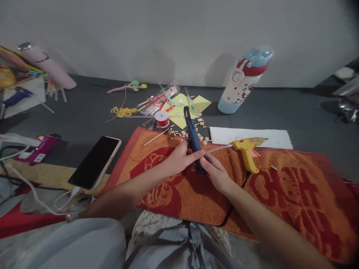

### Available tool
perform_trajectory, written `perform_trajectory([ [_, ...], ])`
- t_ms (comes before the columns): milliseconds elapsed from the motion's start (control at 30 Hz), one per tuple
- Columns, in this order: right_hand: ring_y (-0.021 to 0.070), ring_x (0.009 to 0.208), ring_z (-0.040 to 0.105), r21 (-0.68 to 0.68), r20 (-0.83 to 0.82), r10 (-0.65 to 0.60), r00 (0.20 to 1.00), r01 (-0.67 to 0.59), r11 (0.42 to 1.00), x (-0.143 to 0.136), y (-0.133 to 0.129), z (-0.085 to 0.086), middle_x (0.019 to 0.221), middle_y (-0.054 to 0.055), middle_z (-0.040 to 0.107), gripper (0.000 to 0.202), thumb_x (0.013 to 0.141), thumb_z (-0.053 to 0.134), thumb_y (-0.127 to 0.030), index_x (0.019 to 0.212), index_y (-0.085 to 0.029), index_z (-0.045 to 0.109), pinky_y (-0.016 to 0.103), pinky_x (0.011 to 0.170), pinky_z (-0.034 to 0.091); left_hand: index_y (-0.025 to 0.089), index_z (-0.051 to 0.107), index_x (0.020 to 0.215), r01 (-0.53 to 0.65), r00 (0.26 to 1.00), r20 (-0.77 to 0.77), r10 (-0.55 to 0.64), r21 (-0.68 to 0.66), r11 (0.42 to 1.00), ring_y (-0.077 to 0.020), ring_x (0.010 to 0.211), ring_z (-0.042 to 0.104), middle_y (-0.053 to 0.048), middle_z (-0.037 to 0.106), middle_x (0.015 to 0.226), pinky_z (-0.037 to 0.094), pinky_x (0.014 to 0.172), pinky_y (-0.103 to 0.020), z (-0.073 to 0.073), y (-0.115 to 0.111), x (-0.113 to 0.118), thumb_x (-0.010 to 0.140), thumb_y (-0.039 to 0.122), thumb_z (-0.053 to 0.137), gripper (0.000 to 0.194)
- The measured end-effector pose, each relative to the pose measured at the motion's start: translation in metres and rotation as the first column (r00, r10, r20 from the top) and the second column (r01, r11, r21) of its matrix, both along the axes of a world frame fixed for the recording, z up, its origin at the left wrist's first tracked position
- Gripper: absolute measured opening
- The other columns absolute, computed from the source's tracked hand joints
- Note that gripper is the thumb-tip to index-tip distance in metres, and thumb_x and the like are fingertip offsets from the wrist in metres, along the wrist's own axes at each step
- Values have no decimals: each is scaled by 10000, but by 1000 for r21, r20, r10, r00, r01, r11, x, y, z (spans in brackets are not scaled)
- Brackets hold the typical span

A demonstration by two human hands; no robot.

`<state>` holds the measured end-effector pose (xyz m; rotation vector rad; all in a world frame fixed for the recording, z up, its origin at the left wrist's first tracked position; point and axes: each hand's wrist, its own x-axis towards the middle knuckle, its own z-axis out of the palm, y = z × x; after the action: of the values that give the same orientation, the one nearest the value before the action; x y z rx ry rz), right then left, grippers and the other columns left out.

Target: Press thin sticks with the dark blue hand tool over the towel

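Black-screened, a phone (95, 162) is lying at nine o'clock from the dark-blue tool (193, 136), and a red-wound spool (162, 118) is sitting at ten. Over the orange towel (196, 198), your left hand (179, 157) is clasping that tool, fingers closed; your right hand (217, 173) is gripping its near end, and a yellow glue gun (247, 151) is resting at three.

Cannot see all of left hand (177, 160) around navy tool (193, 135); cannot identify blurred dark bundle (347, 111) well right of right hand (216, 175).
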<state>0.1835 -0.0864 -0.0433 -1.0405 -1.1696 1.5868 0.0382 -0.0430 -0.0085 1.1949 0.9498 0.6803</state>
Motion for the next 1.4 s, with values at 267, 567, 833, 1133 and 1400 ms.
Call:
perform_trajectory([
  [267,223,806,598,12,11,7,1000,-7,1000,0,1,0,821,47,650,478,809,605,-626,1054,-216,628,326,638,461,196,381,921,1,1000,-24,-1,-29,1000,-92,445,550,49,524,713,458,410,-250,-3,-2,1,774,456,699,436],
  [567,186,726,540,-15,-11,-8,1000,8,1000,-1,1,-1,806,37,634,491,794,628,-612,1051,-194,633,300,611,416,182,399,916,-37,998,-43,35,-32,999,-94,470,538,46,516,701,460,424,-248,-4,-2,2,778,428,697,409],
  [833,136,601,469,-7,38,-40,998,40,999,-4,3,2,695,-5,566,432,771,646,-618,827,-194,587,278,562,369,173,428,896,-118,990,-72,118,13,993,-95,539,576,32,535,721,487,481,-236,-7,-3,4,790,306,690,312],
  [1133,126,518,499,-38,-26,-29,999,28,999,-5,8,3,587,-35,551,432,756,653,-617,774,-200,542,275,524,374,188,363,906,-47,994,89,55,-94,994,-96,408,579,69,550,710,510,409,-263,-11,-1,6,758,466,692,455],
  [1400,115,544,507,-88,-143,-49,988,37,995,-6,9,4,633,-34,554,374,751,698,-541,778,-193,564,264,530,380,184,375,907,-18,994,107,31,-123,992,-93,416,582,76,550,678,512,411,-250,-13,2,5,730,508,709,498],
])
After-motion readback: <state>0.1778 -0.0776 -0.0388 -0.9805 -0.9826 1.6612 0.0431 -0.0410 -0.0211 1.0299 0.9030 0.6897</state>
